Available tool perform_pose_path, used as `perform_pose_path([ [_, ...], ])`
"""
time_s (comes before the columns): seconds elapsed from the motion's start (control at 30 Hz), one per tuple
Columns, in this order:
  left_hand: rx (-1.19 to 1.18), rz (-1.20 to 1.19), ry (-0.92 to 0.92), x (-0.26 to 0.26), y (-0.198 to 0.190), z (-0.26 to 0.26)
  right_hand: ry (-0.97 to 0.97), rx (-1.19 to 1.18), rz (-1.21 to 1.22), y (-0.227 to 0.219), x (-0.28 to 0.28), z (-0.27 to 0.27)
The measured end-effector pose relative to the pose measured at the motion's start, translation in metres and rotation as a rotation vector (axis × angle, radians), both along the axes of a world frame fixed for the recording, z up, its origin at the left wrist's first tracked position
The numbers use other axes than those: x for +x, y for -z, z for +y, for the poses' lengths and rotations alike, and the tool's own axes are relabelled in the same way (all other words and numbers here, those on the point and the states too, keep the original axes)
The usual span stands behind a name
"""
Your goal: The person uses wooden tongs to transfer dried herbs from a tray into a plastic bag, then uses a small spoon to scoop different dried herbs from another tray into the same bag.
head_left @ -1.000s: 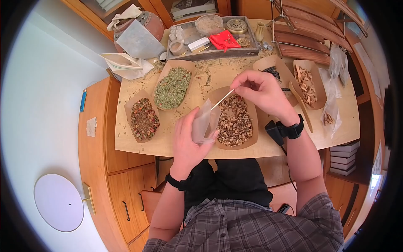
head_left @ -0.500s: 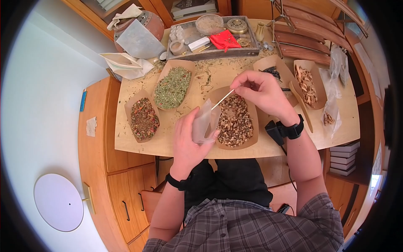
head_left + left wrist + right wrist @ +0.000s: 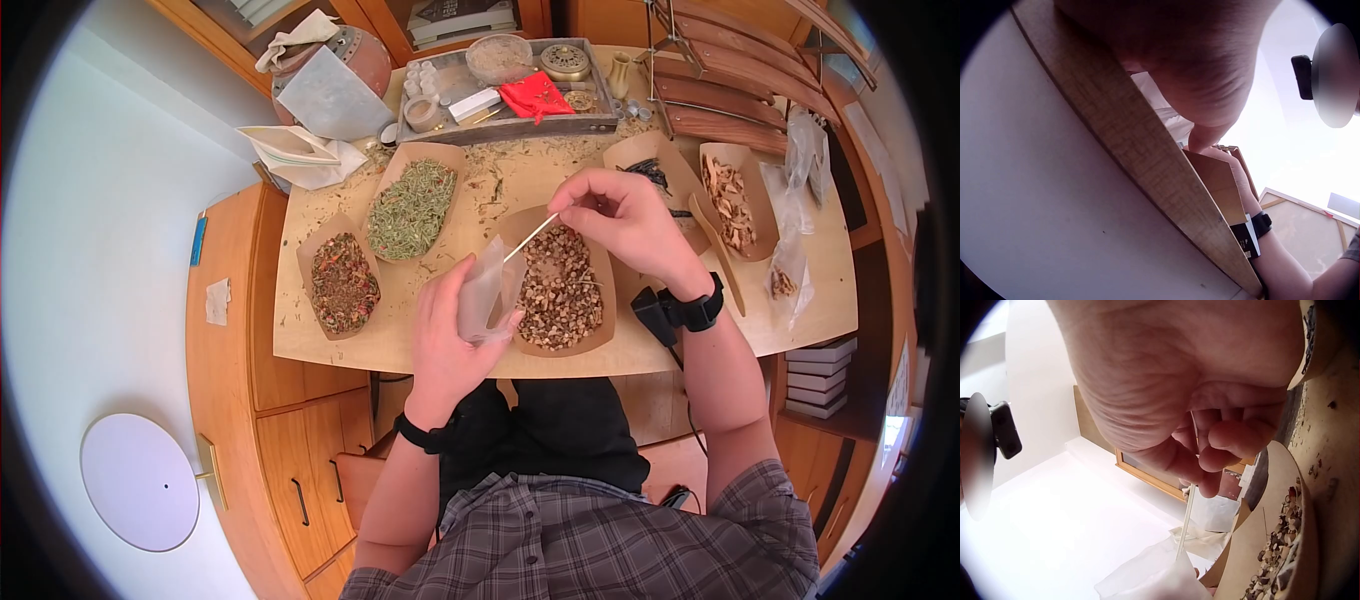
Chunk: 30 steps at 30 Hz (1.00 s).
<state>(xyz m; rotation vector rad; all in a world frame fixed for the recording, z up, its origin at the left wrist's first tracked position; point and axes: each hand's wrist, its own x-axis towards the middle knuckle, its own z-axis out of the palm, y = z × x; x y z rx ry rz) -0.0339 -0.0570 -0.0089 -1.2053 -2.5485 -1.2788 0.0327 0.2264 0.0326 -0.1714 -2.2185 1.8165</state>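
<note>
My left hand (image 3: pixel 447 325) holds a small translucent bag (image 3: pixel 482 297) upright with its mouth spread, fingers on one side and thumb on the other. Between thumb and fingertips, my right hand (image 3: pixel 630 220) pinches a thin pale stick (image 3: pixel 532 235). It slants down to the left, its lower end at the bag's mouth; the right wrist view shows the stick (image 3: pixel 1185 522) meeting the bag (image 3: pixel 1154 575). Close beside the bag, partly under the right hand, sits a cardboard tray (image 3: pixel 605 300) of chopped brown pieces. In the left wrist view, the hand hides most of the bag.
Left stand trays of green dried herb (image 3: pixel 410 210) and mixed reddish herb (image 3: pixel 345 285). On the right are a tray of pale slices (image 3: pixel 730 205), a wooden spatula (image 3: pixel 718 250) and plastic bags (image 3: pixel 795 245). A grey tray (image 3: pixel 560 126) and folded slatted wooden furniture (image 3: pixel 725 90) stand behind.
</note>
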Motion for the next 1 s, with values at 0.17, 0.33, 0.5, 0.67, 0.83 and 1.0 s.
perform_pose_path([
  [0.17,0.001,0.004,0.001,-0.0002,0.0004,-0.0003,0.004,0.016,-0.001,-0.0002,0.0001,0.0001],
  [0.33,0.004,0.005,0.002,-0.0005,0.0006,-0.0003,0.005,0.007,0.002,-0.0006,0.0003,-0.0006],
  [0.5,0.006,0.005,0.002,-0.0003,0.0001,0.0002,0.000,0.000,0.000,0.0007,0.0002,0.0001],
  [0.67,0.003,0.004,0.001,-0.0003,0.0001,0.0002,0.000,-0.003,-0.002,0.0002,0.0003,-0.0006],
  [0.83,0.002,0.010,0.001,-0.0005,0.0000,0.0002,-0.002,0.008,-0.014,-0.0021,0.0011,-0.0026],
  [1.0,0.007,0.005,0.002,-0.0007,-0.0001,0.0003,-0.001,0.019,-0.013,-0.0004,0.0003,-0.0020],
])
